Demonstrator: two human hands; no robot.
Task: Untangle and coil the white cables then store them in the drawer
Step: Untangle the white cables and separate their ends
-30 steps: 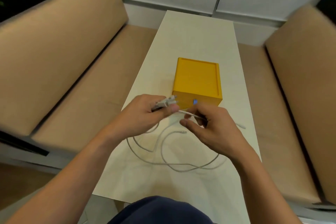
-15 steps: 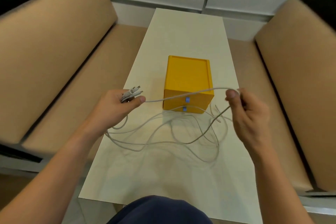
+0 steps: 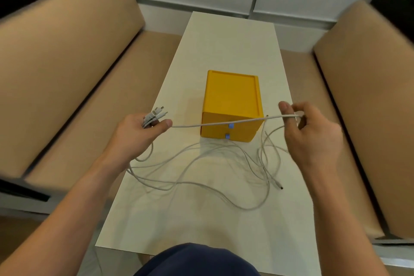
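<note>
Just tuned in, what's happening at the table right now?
A person is sorting the white cables. The left hand grips their plug ends in a bunch, while the right hand pinches a single cable stretched between the hands. The rest lies in loose, tangled loops on the table. Both drawers of the yellow drawer box are shut, and nothing is coiled yet.

The left hand (image 3: 139, 136) covers where the white cables (image 3: 212, 123) bunch; their plugs (image 3: 159, 112) are too small to identify. The right hand (image 3: 313, 139) hides part of one of them.
</note>
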